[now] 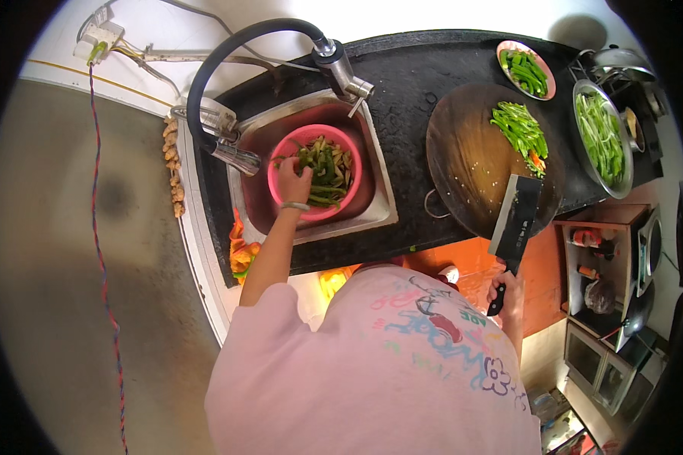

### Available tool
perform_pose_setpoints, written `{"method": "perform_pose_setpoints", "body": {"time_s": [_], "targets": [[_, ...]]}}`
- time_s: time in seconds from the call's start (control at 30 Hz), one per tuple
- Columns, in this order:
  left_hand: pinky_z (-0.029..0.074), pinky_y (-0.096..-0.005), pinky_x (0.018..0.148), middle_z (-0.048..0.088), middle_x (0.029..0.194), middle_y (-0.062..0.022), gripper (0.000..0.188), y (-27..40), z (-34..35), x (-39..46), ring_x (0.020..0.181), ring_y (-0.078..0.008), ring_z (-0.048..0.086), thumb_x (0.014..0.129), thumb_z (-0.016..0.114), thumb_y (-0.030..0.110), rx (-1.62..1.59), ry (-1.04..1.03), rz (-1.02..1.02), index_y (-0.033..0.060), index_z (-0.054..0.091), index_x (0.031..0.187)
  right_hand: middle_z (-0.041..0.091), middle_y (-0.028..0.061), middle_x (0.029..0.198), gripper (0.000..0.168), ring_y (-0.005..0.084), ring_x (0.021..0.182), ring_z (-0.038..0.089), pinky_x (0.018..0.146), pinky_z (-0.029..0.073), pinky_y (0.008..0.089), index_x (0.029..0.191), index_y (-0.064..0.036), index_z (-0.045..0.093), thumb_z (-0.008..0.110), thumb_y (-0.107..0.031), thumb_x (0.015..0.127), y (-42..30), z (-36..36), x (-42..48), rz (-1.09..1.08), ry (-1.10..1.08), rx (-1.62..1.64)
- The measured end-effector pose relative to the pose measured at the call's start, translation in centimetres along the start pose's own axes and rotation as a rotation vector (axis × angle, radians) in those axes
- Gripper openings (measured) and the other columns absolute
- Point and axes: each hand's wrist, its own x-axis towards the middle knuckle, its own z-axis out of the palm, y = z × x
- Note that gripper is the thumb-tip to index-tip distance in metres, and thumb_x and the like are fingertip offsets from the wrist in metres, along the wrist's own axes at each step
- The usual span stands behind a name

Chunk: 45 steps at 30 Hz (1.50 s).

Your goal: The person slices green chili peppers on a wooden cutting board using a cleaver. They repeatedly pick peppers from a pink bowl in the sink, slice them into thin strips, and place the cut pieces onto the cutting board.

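Note:
My left hand [296,181] reaches into a pink plastic basin [355,181] that stands in the stainless steel sink [382,196]. Long green peppers [324,165] and paler pieces lie in the basin. My fingertips are among the peppers, and whether they grip one is hidden. My right hand [506,290] is closed around the black handle of a cleaver [515,222]. Its broad blade lies over the near edge of a round wooden chopping board [467,153]. Sliced green peppers [521,131] are heaped on the board's far right, with a few orange-red bits beside the blade.
A black hose faucet [250,34] arches over the sink's left side. Behind the board sits a pink-rimmed bowl of green peppers [526,71]. To the right stands a metal bowl of sliced peppers [603,139]. An orange cloth [242,253] hangs at the counter's left corner.

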Motion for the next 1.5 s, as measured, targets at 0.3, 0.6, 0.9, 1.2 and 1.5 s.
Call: {"method": "perform_pose_setpoints", "body": {"time_s": [0.3,0.6,0.9,1.2,1.5], "targets": [[0.050,-0.0321,0.065,0.064,0.079,-0.0090,0.021,6.6,-6.7,0.8,0.067,-0.0198,0.061,0.075,0.061,0.007,-0.213,0.005,-0.002,0.0010,0.063,0.095,0.044,0.0051,0.061,0.036,0.0140,0.041,0.045,0.038,0.040,0.0286,0.114,-0.001,0.046,0.048,-0.009,0.080,-0.2,0.1,-0.1,-0.011,-0.027,0.032],[0.048,-0.0385,0.077,0.058,0.091,-0.0147,0.028,13.2,-8.3,2.5,0.087,-0.0330,0.058,0.078,0.056,0.004,0.126,-0.197,0.467,0.0035,0.062,0.105,0.044,0.0050,0.060,0.037,0.0140,0.040,0.045,0.038,0.040,0.0288,0.115,0.000,0.048,0.049,-0.009,0.079,-0.3,0.4,-0.4,-0.032,0.002,0.012],[0.047,-0.0264,0.081,0.065,0.100,-0.0058,0.027,21.4,-8.4,5.8,0.092,-0.0136,0.060,0.087,0.053,0.001,-0.473,-0.505,0.191,-0.0013,0.063,0.112,0.049,0.0070,0.069,0.029,0.0142,0.050,0.049,0.046,0.043,0.0279,0.100,-0.001,0.046,0.053,-0.007,0.073,0.1,-0.1,-1.2,-0.126,-0.096,0.072],[0.050,-0.0325,0.080,0.063,0.103,-0.0054,0.030,26.7,8.2,-0.9,0.091,-0.0162,0.061,0.091,0.058,0.008,-1.147,-1.126,-0.407,0.0032,0.058,0.121,0.053,0.0086,0.111,0.076,0.0088,0.060,0.047,0.054,0.040,0.0208,0.141,0.000,0.036,0.051,-0.002,0.067,-2.8,0.1,-5.6,-0.457,-0.002,0.128],[0.056,-0.0366,0.074,0.065,0.100,-0.0087,0.024,27.1,17.0,-7.4,0.087,-0.0203,0.065,0.089,0.061,0.005,-0.835,-1.136,-0.524,-0.0001,0.061,0.112,0.054,0.0238,0.113,0.074,0.0418,0.099,0.056,0.085,0.048,0.0420,0.143,-0.017,0.038,0.055,0.004,0.074,-2.0,1.2,-5.6,-0.801,0.381,-0.674]]}}
